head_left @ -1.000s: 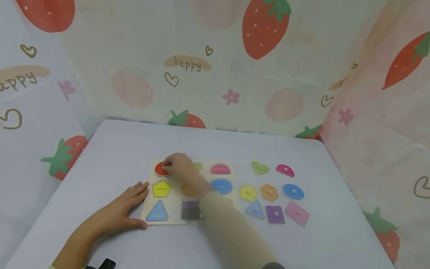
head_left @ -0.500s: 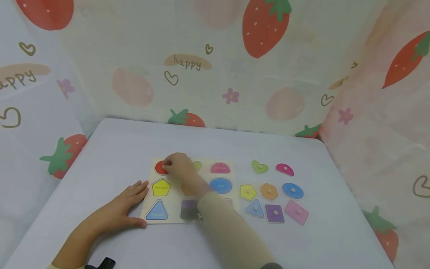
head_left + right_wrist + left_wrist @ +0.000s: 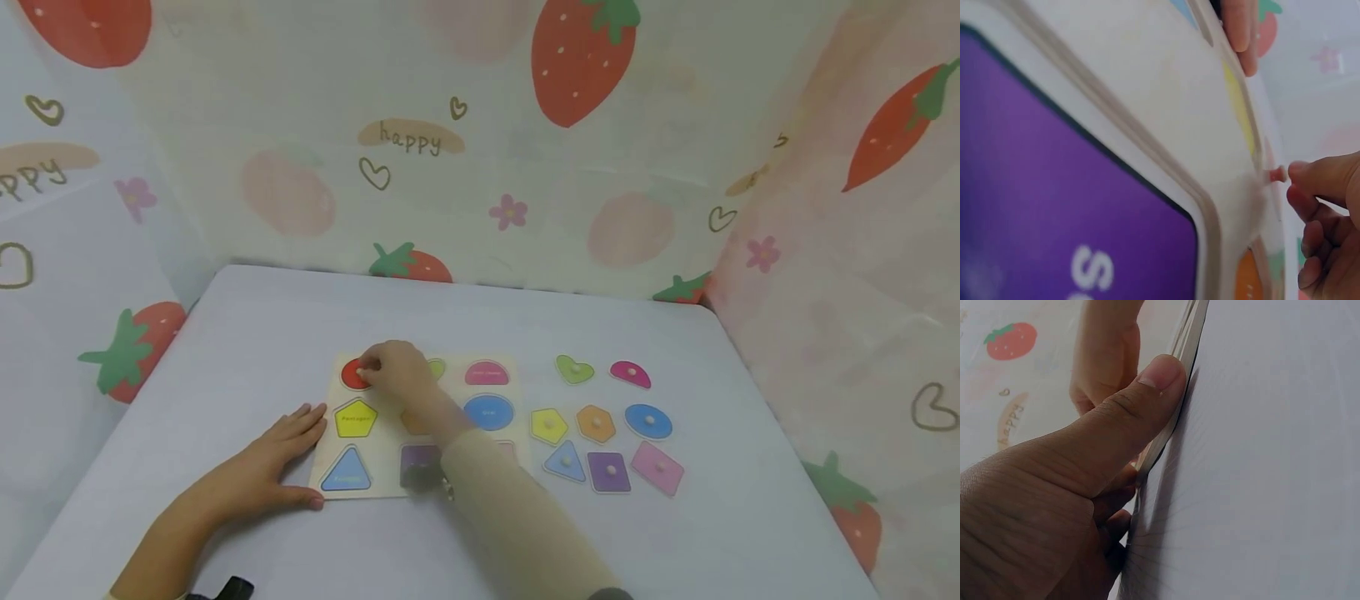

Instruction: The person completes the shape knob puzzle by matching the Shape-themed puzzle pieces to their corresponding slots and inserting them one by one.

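Observation:
A wooden shape puzzle board [image 3: 386, 467] lies on the white table, its printed recesses showing a pentagon, triangle, oval and other shapes. At its far left corner sits a red circle puzzle piece [image 3: 349, 375]. My right hand [image 3: 399, 371] reaches across the board, thumb and forefinger at the piece's small knob [image 3: 1277, 174], seeming to pinch its tip. My forearm covers part of the middle and right columns. Along the board's left edge rests my left hand [image 3: 266, 462], fingers extended; its thumb [image 3: 1163, 374] touches the board's near left corner.
Right of the board lie several loose knobbed pieces: a green heart [image 3: 574, 369], magenta half circle [image 3: 630, 374], yellow pentagon [image 3: 549, 427], orange hexagon [image 3: 596, 424], blue oval [image 3: 648, 422], blue triangle [image 3: 565, 462], purple square [image 3: 609, 472] and pink rectangle [image 3: 657, 467]. Strawberry-printed curtains [image 3: 450, 200] surround the table.
The head view has shifted slightly. Both hands keep nearly the same places, the right at the red circle piece and the left at the board's edge.

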